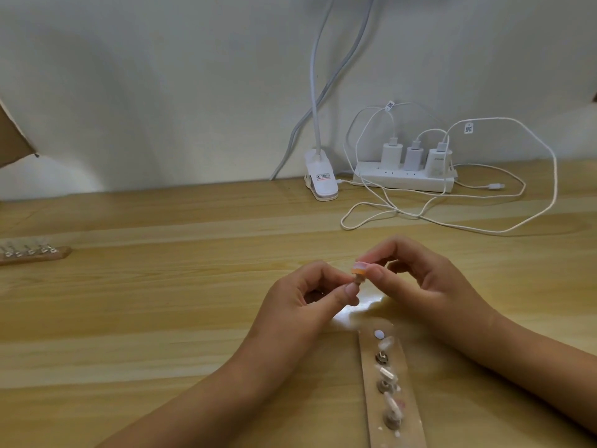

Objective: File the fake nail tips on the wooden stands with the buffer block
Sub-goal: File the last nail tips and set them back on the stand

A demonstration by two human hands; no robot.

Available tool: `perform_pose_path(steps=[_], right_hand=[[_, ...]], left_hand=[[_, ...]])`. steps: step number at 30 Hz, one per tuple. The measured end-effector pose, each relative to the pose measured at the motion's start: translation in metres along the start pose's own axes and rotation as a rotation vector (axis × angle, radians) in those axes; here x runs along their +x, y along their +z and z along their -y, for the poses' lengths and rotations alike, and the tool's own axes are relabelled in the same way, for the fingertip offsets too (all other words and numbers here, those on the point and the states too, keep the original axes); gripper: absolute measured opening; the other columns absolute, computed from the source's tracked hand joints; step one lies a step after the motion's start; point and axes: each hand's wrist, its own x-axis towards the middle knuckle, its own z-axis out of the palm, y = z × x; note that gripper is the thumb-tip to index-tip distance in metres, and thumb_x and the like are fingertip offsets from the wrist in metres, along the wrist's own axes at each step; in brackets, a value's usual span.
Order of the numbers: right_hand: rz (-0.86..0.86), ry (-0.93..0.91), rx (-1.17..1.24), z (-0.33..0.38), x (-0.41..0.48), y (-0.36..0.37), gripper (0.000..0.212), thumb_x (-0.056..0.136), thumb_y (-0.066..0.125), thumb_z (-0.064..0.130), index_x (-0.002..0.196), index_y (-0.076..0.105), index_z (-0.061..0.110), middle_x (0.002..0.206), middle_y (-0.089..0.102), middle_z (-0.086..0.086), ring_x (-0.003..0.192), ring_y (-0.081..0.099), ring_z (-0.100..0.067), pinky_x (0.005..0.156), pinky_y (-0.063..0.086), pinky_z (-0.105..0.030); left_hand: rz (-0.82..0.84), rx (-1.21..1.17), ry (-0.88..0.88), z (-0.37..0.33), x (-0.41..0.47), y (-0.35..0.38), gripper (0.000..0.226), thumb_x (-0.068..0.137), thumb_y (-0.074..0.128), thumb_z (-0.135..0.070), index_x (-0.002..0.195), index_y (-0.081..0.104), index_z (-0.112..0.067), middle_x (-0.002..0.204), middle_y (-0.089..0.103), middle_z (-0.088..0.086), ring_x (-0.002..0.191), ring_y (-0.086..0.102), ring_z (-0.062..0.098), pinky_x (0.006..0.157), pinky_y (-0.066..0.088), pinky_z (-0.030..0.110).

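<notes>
Pinching from both sides, the hands meet above the middle of the surface. The left hand grips a small peg between thumb and forefinger, its other fingers curled in. The right hand holds the buffer block between thumb and forefinger, right on top of that peg. The block shows a pink layer over an orange one and sits roughly level, its visible face running side to side. Any nail tip under it is too small to make out.

Just below the hands lies the wooden stand, its long axis running from them toward the near edge of view, slanting slightly right. A single row of metal pegs along it carries pale nail tips, each tilted.

Open wood spreads wide to the left and toward the back. A second stand lies well apart at the far left edge. Along the wall at the rear are a clip lamp, a power strip and looping white cables, which reach partway toward the right hand. Cardboard juts in at the left.
</notes>
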Motion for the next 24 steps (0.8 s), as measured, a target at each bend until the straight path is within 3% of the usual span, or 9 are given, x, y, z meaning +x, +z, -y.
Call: perform_pose_path(steps=[14, 18, 21, 24], right_hand=[[-0.029, -0.042, -0.031, 0.0006, -0.002, -0.001, 0.018, 0.084, 0.065, 0.042, 0.093, 0.067, 0.026, 0.09, 0.068, 0.007, 0.084, 0.061, -0.014, 0.078, 0.049, -0.022], [-0.036, 0.11, -0.031, -0.0043, 0.004, -0.0009, 0.022, 0.083, 0.071, 0.048, 0.09, 0.067, 0.028, 0.09, 0.068, 0.015, 0.081, 0.059, -0.001, 0.076, 0.046, -0.016], [-0.149, 0.132, 0.057, -0.0049, 0.0072, -0.0033, 0.027, 0.081, 0.068, 0.038, 0.103, 0.069, 0.024, 0.098, 0.069, 0.014, 0.09, 0.062, -0.003, 0.08, 0.048, -0.015], [-0.144, 0.095, 0.085, -0.0022, 0.0034, -0.0059, 0.027, 0.085, 0.072, 0.038, 0.111, 0.069, 0.03, 0.105, 0.068, 0.011, 0.098, 0.062, -0.008, 0.086, 0.049, -0.019]], left_hand=[[-0.022, -0.037, -0.002, -0.0026, 0.0, 0.0005, 0.005, 0.083, 0.069, -0.028, 0.08, 0.07, -0.031, 0.082, 0.074, -0.002, 0.086, 0.07, 0.01, 0.078, 0.05, 0.015], [-0.027, -0.072, -0.007, -0.0035, -0.0006, -0.0004, 0.009, 0.087, 0.071, -0.021, 0.082, 0.07, -0.028, 0.085, 0.075, -0.001, 0.088, 0.07, 0.01, 0.079, 0.049, 0.014], [-0.04, -0.135, -0.02, -0.0074, -0.0001, -0.0006, 0.004, 0.081, 0.074, -0.027, 0.084, 0.071, -0.027, 0.089, 0.076, 0.0, 0.09, 0.071, 0.008, 0.077, 0.048, 0.011], [-0.062, -0.151, -0.038, -0.0065, 0.0002, -0.0005, 0.015, 0.073, 0.075, -0.034, 0.085, 0.072, -0.027, 0.093, 0.076, 0.002, 0.094, 0.071, 0.012, 0.077, 0.049, 0.011]])
